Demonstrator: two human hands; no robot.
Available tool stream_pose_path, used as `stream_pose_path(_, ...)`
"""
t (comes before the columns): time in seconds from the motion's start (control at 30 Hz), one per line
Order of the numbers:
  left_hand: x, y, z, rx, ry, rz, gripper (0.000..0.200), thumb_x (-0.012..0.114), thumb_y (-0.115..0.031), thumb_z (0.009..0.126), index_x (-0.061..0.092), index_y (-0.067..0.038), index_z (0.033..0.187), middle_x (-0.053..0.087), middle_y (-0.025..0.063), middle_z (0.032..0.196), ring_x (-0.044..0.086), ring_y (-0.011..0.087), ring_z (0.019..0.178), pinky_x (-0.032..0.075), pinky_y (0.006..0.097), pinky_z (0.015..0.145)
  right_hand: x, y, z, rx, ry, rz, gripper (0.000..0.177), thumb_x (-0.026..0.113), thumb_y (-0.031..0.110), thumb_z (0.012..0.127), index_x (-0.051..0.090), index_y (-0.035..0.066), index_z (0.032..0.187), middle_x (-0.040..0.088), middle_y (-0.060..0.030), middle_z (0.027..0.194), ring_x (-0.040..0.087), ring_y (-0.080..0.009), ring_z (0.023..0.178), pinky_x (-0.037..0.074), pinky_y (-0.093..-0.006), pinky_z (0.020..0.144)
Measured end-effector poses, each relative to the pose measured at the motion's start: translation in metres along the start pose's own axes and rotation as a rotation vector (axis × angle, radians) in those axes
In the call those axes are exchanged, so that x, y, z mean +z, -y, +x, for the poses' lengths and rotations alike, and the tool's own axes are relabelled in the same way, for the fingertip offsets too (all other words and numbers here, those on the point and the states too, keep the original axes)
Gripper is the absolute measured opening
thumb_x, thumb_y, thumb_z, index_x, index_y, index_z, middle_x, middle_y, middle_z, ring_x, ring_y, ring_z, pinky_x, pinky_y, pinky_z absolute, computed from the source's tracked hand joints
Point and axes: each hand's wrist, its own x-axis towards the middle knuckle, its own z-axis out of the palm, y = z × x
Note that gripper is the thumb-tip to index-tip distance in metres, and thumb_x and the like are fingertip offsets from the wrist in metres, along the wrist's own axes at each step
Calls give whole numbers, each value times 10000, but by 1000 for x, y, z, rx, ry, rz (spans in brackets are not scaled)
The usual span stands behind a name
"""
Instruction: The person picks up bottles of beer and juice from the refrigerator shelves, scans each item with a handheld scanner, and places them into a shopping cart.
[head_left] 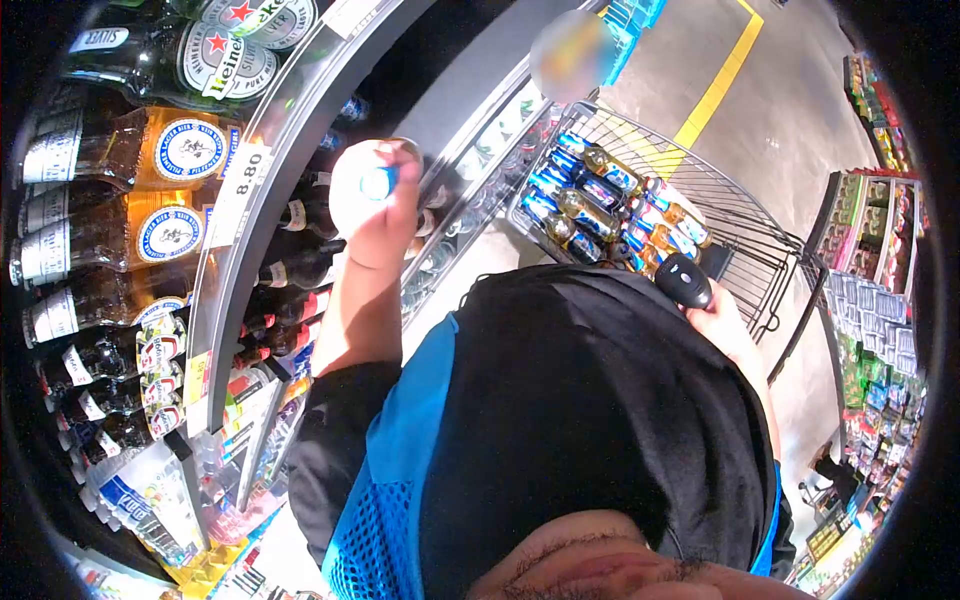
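My left hand [400, 215] is raised beside the shelf on the left, its fingers closed around a bottle. Only the bottle's round blue top [378, 183] shows clearly; glare washes out the fingers, and the rest of the bottle is hidden. Low on the right, my right hand [718, 318] is closed on a small black handheld scanner [684, 281]. Just beyond the scanner, a wire shopping cart [765, 228] carries several bottles [590, 212] with blue and gold labels, lying on their sides in its basket.
Shelves on the left hold large green bottles [225, 50] and brown bottles [165, 235] behind a curved edge with a price tag [243, 190]. A yellow line [715, 90] crosses the grey floor [790, 80]. Stocked racks [870, 240] stand on the far right.
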Motion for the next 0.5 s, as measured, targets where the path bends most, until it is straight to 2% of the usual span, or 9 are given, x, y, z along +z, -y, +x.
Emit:
stream_pose_path(0.03,3,10,-7,-89,-130,67,190,671,-50,848,525,-5,962,615,122,887,619,218,798,520,358,801,2,6,-3,20,6,34,341,538,-52,806,586,9,1138,630,20,915,571,-72,811,469,-230,726)
stream_pose_path(0.2,9,42,-5,-40,-161,434,186,712,-82,833,573,-30,945,625,79,891,597,150,767,493,259,740,1,3,-11,51,-16,55,360,505,-84,809,586,10,1147,628,24,918,570,-67,793,467,-223,705)
stream_pose_path(0.27,13,46,0,-556,-347,316,202,716,-119,831,587,-18,950,631,95,905,602,163,774,495,274,734,-3,-12,-12,22,-32,66,363,488,-89,810,587,12,1144,623,22,917,567,-66,783,462,-222,696)
stream_pose_path(0.3,6,48,6,-690,-292,479,259,715,-148,833,580,10,989,639,117,906,614,203,769,507,312,732,-3,-18,-12,21,-34,68,363,488,-89,810,587,12,1144,623,22,917,567,-66,783,462,-222,696)
stream_pose_path(0.33,5,66,2,-459,-432,522,293,717,-155,836,569,24,1014,646,133,895,629,242,772,514,350,742,-3,-25,-12,26,-61,85,360,482,-88,813,587,12,1142,621,21,916,567,-68,784,461,-222,698)
stream_pose_path(0.4,-5,94,4,-443,-537,465,337,718,-184,845,555,42,1034,652,148,900,642,278,808,513,370,765,-4,-29,-14,29,-93,106,357,477,-87,815,586,12,1140,619,19,914,566,-70,785,460,-222,700)
stream_pose_path(0.43,-9,88,10,-661,-492,590,365,706,-196,859,552,74,1050,669,167,966,649,306,863,509,381,799,-5,-31,-15,32,-98,93,348,477,-84,820,587,11,1136,619,16,915,567,-72,792,461,-223,706)
stream_pose_path(0.47,-21,115,7,-661,-486,591,365,706,-196,859,552,74,1050,669,167,966,649,306,863,509,381,799,-5,-32,-17,38,-100,80,340,478,-81,824,588,10,1133,620,13,915,568,-75,800,461,-224,712)
stream_pose_path(0.5,-35,163,2,-486,-619,71,389,695,-198,867,547,90,1080,673,174,1001,649,316,893,504,379,824,-5,-32,-18,41,-100,84,340,478,-81,824,588,10,1133,620,13,915,568,-75,800,461,-224,712)
